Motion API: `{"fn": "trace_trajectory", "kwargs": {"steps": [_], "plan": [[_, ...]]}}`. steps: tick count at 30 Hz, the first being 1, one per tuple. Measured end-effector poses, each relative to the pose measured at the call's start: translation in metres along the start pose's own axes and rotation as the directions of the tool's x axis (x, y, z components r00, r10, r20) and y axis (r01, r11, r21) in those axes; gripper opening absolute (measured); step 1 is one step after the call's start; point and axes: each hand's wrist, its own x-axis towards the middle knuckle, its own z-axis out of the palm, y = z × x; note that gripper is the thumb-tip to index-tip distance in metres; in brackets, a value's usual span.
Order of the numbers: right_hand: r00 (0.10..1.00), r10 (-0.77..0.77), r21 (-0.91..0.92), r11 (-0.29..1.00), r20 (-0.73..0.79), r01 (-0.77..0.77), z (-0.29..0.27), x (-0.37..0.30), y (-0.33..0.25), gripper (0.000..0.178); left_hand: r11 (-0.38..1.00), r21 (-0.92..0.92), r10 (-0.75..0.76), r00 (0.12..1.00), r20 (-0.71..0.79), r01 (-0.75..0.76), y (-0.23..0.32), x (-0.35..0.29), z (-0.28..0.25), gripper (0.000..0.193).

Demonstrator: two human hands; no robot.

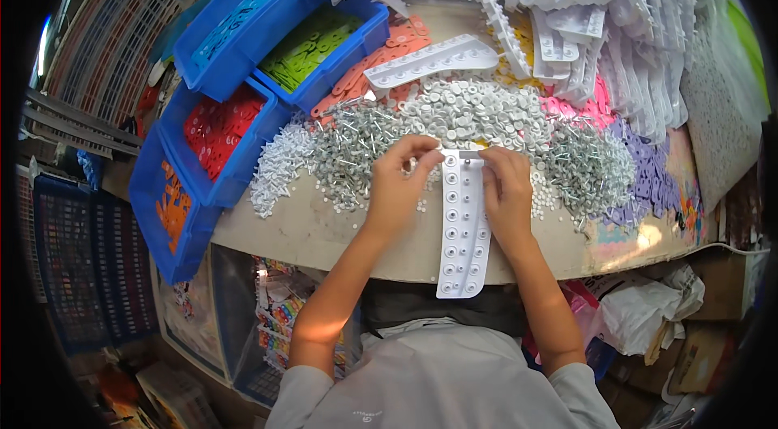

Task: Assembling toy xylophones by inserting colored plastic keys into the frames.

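Note:
A white plastic strip (463,222) with rows of round sockets lies in front of me, its near end reaching past the table edge. Small metal studs show in many sockets. At the strip's far left corner, my left hand (399,186) has thumb and forefinger pinched together; what is between them is too small to make out. My right hand (509,190) grips the strip's right edge near its far end. Just beyond both hands lie heaps of silvery metal pins (356,149), more metal pins (590,166) and white round caps (478,109).
Blue bins at left hold blue pieces (251,4), green pieces (312,48), red pieces (219,137) and orange pieces (173,206). White strips (600,16) are stacked at the back right. Purple pieces (648,174) and small white parts (279,166) lie on the table (324,239).

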Motion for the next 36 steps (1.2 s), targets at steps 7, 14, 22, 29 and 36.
{"fn": "trace_trajectory", "kwargs": {"steps": [7, 14, 22, 29, 36], "plan": [[0.999, 0.008, -0.017, 1.000, 0.033, -0.008, -0.007, 0.003, -0.009, 0.025, 0.950, -0.278, -0.135, 0.990, 0.050, 0.144, -0.002, -0.003, -0.034, 0.021], [0.929, 0.114, 0.438, 0.857, 0.351, -0.271, -0.014, 0.009, -0.066, 0.039, 0.948, -0.282, -0.105, 0.982, 0.158, 0.146, 0.023, -0.021, -0.036, 0.018], [0.740, 0.220, 0.496, 0.618, 0.635, -0.610, -0.075, -0.008, -0.061, 0.019, 0.975, -0.209, -0.051, 0.994, 0.102, 0.071, 0.040, -0.027, -0.054, 0.014], [0.829, 0.509, 0.566, 0.623, 0.230, -0.540, -0.194, -0.064, 0.005, 0.019, 0.974, -0.210, -0.060, 0.990, 0.128, 0.087, 0.019, -0.020, -0.045, 0.014], [0.805, 0.510, 0.266, 0.857, -0.305, -0.442, -0.358, -0.104, 0.117, 0.042, 0.998, -0.057, 0.009, 0.981, 0.195, 0.002, 0.006, -0.011, -0.010, 0.014]]}}
